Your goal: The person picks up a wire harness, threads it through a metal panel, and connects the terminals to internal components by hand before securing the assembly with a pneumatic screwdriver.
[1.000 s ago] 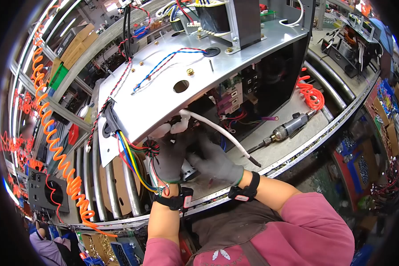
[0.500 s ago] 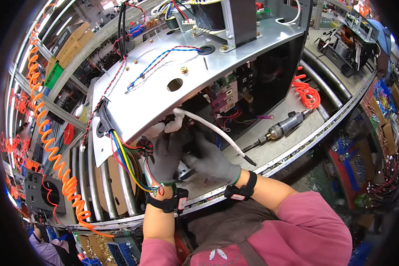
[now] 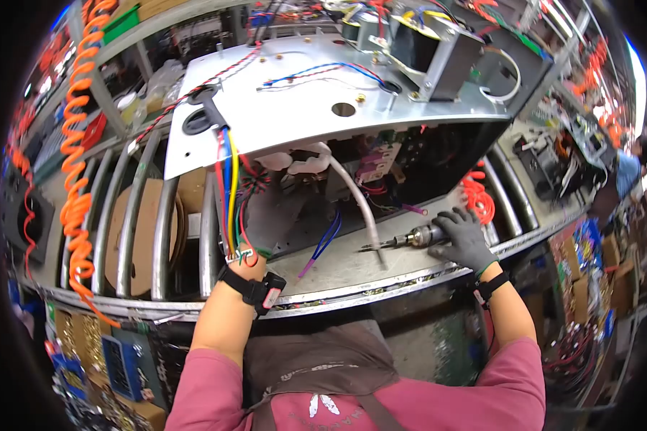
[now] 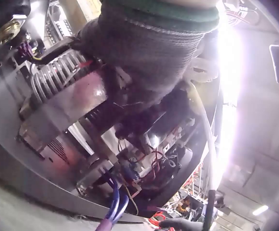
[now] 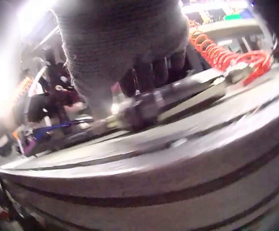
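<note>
My gloved left hand (image 3: 269, 219) reaches into the open front of a metal equipment cabinet (image 3: 287, 100), under its pale top plate. In the left wrist view the glove (image 4: 139, 53) lies against dark internal parts beside a coil (image 4: 57, 77), with its fingertips hidden. A white cable (image 3: 357, 194) and blue wires (image 3: 325, 241) hang out near it. On the bench, my gloved right hand (image 3: 465, 241) grips an inline air screwdriver (image 3: 417, 237), thumb on the near side and fingers over the far side. The tool's bit points left.
A coiled red air hose (image 3: 479, 197) lies behind the screwdriver. Rollers (image 3: 129, 223) with a cardboard disc (image 3: 140, 233) are at the left, under a hanging orange coiled hose (image 3: 75, 172). Another open unit (image 3: 564, 158) stands at the right. The bench's metal edge (image 3: 352, 296) runs in front.
My right hand has left the cabinet opening, moved right and taken hold of the air screwdriver. My left hand stays inside the cabinet. The head view has shifted, and the blue wires now show.
</note>
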The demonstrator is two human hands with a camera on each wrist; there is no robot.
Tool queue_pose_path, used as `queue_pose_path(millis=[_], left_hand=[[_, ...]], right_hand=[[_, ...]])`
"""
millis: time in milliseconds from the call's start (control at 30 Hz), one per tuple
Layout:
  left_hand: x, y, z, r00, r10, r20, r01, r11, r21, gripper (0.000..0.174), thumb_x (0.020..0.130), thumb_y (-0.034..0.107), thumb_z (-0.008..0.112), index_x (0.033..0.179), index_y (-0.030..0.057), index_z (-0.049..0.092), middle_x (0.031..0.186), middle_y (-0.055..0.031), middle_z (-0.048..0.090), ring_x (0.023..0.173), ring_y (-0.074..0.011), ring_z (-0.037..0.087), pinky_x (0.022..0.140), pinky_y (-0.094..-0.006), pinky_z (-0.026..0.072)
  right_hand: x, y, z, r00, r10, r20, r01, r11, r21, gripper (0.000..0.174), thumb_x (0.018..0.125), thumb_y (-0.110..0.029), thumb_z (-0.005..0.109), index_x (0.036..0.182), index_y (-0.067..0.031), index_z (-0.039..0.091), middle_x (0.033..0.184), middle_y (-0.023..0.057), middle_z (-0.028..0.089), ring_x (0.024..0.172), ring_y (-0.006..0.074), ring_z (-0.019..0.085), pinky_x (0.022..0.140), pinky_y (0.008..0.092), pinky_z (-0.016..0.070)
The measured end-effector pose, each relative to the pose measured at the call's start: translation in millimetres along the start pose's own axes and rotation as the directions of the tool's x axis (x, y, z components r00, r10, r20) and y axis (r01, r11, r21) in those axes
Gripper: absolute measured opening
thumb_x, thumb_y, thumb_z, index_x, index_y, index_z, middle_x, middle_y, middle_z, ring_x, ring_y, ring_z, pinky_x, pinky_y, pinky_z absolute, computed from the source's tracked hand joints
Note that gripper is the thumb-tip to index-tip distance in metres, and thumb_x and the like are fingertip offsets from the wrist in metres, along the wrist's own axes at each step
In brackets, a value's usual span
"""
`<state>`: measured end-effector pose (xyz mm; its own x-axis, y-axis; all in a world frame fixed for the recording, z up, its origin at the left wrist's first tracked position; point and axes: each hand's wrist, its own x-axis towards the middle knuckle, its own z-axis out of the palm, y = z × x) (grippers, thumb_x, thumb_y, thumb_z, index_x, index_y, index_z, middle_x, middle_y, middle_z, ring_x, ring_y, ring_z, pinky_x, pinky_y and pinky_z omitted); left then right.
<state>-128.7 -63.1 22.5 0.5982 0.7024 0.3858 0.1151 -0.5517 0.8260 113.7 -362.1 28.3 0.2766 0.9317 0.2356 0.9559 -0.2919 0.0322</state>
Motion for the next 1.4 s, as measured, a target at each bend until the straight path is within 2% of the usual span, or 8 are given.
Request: queue_pose_path(millis=[167, 367, 567, 767, 833, 900, 1133, 1400], left_hand=[[-6, 15, -9, 0.995, -0.101, 0.019, 0.100, 0.994, 0.043, 0.048, 0.076, 0.028, 0.067, 0.119, 0.0122, 0.055, 0.096, -0.0143, 0.066, 0.092, -0.0276, 0.064, 0.074, -0.0371, 0.0505], [1, -2, -4, 0.991, 0.106, -0.080, -0.074, 0.942, 0.328, 0.053, 0.077, 0.027, 0.068, 0.125, 0.0105, 0.051, 0.096, -0.0144, 0.067, 0.091, -0.0286, 0.063, 0.078, -0.0384, 0.0485], [5, -11, -5, 0.966, 0.256, -0.023, -0.247, 0.951, 0.183, 0.041, 0.078, 0.014, 0.067, 0.116, 0.0037, 0.055, 0.104, -0.0154, 0.064, 0.098, -0.0304, 0.060, 0.084, -0.0381, 0.0462], [8, -14, -7, 0.903, 0.417, -0.100, -0.365, 0.870, 0.330, 0.034, 0.075, 0.023, 0.068, 0.103, 0.0047, 0.064, 0.102, -0.0150, 0.064, 0.095, -0.0331, 0.059, 0.084, -0.0405, 0.0458], [11, -21, -9, 0.895, 0.443, -0.056, -0.404, 0.858, 0.316, 0.038, 0.075, 0.021, 0.067, 0.109, 0.0052, 0.061, 0.104, -0.0164, 0.063, 0.098, -0.0348, 0.058, 0.086, -0.0417, 0.0449], [13, -31, 0, 0.945, 0.321, -0.059, -0.288, 0.905, 0.312, 0.046, 0.068, 0.030, 0.067, 0.113, 0.0229, 0.061, 0.124, -0.0084, 0.048, 0.122, -0.0365, 0.036, 0.100, -0.0528, 0.0273], [16, -32, -1, 0.951, 0.306, -0.031, -0.287, 0.919, 0.271, 0.056, 0.072, 0.027, 0.066, 0.124, 0.0115, 0.051, 0.121, -0.0127, 0.049, 0.119, -0.0350, 0.041, 0.100, -0.0494, 0.0299], [15, -47, -1, 0.939, 0.341, -0.035, -0.301, 0.869, 0.392, 0.066, 0.065, 0.024, 0.071, 0.123, 0.0035, 0.047, 0.121, -0.0202, 0.049, 0.114, -0.0405, 0.042, 0.098, -0.0503, 0.0329]], right_hand=[[29, -2, -12, 0.909, 0.050, 0.414, -0.028, 0.998, -0.057, 0.052, 0.065, -0.044, 0.073, 0.104, -0.0102, 0.061, 0.102, 0.0139, 0.059, 0.097, 0.0349, 0.055, 0.082, 0.0437, 0.0452], [13, -35, -33, 0.794, 0.061, 0.605, -0.016, 0.997, -0.080, 0.053, 0.072, -0.056, 0.063, 0.090, -0.0062, 0.060, 0.090, 0.0206, 0.062, 0.086, 0.0385, 0.060, 0.077, 0.0469, 0.0454], [-65, -62, -85, 0.794, 0.152, 0.589, -0.219, 0.975, 0.044, 0.049, 0.075, -0.053, 0.064, 0.089, -0.0061, 0.062, 0.081, 0.0169, 0.064, 0.080, 0.0353, 0.062, 0.070, 0.0422, 0.0480], [-84, -144, -118, 0.614, 0.230, 0.755, -0.724, 0.546, 0.422, 0.036, 0.083, -0.035, 0.066, 0.103, -0.0046, 0.061, 0.069, 0.0028, 0.061, 0.061, 0.0072, 0.056, 0.058, 0.0257, 0.0467], [-76, -169, -101, 0.658, 0.241, 0.713, -0.707, 0.524, 0.475, 0.037, 0.085, -0.037, 0.062, 0.098, -0.0020, 0.060, 0.070, 0.0023, 0.060, 0.060, 0.0082, 0.055, 0.057, 0.0260, 0.0461], [-68, -176, -68, 0.706, 0.149, 0.693, -0.696, 0.330, 0.638, 0.039, 0.088, -0.041, 0.057, 0.090, -0.0017, 0.058, 0.070, 0.0013, 0.058, 0.058, 0.0085, 0.053, 0.055, 0.0260, 0.0446], [-12, -202, -33, 0.646, 0.108, 0.756, -0.753, -0.076, 0.654, 0.046, 0.089, -0.050, 0.052, 0.080, -0.0054, 0.054, 0.065, 0.0025, 0.054, 0.055, 0.0114, 0.056, 0.051, 0.0252, 0.0453], [10, -204, -33, 0.713, 0.116, 0.692, -0.681, -0.121, 0.722, 0.041, 0.091, -0.045, 0.050, 0.086, -0.0041, 0.054, 0.069, 0.0048, 0.058, 0.056, 0.0143, 0.059, 0.052, 0.0259, 0.0480]])
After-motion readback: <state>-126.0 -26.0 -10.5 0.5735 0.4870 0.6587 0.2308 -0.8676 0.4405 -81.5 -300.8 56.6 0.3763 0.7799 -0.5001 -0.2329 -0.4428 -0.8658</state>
